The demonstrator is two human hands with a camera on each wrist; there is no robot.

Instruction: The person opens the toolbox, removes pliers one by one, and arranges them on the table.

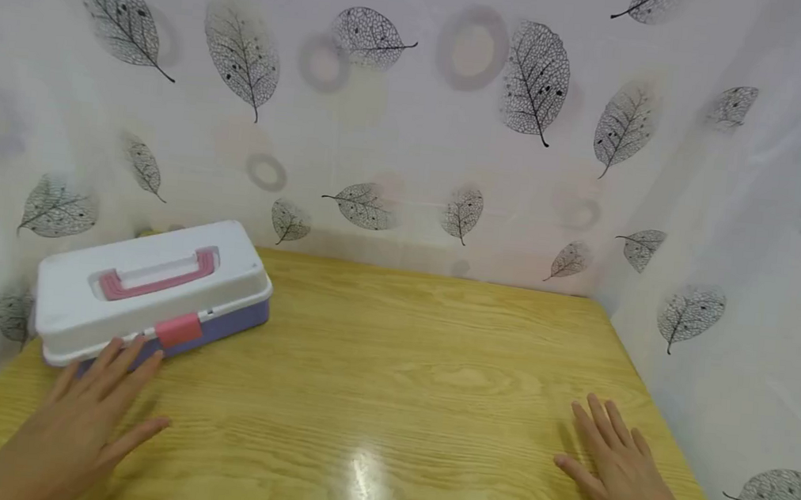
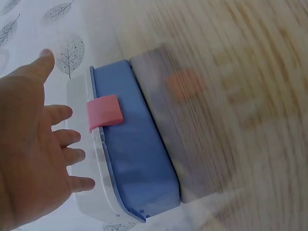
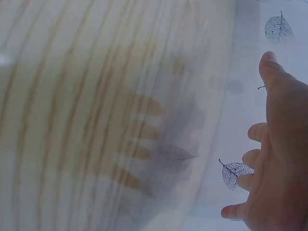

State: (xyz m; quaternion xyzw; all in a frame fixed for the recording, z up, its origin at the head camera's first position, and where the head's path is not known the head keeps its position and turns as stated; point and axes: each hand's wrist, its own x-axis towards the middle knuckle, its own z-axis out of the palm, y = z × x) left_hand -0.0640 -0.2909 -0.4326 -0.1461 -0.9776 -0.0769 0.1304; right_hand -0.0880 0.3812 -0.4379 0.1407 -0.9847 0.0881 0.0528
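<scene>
A closed storage box (image 1: 226,278) with a white lid, a blue-purple base and a pink folding handle (image 1: 162,281) stands at the table's left. Its pink latch (image 1: 180,331) faces the front and is fastened down, as the left wrist view shows too. In the head view my left hand (image 1: 81,421) is spread just before the box's front left, its fingertips overlapping the lower edge; whether they touch cannot be told. On the right side, my right hand (image 1: 620,472) hovers over the wood with fingers extended and thumb apart, holding nothing.
The glossy wood-grain table (image 1: 419,363) reflects light and the hands. A pale curtain (image 1: 417,140) printed with dark leaves rises behind it and along both sides. A small yellowish thing (image 1: 147,233) peeks out behind the box.
</scene>
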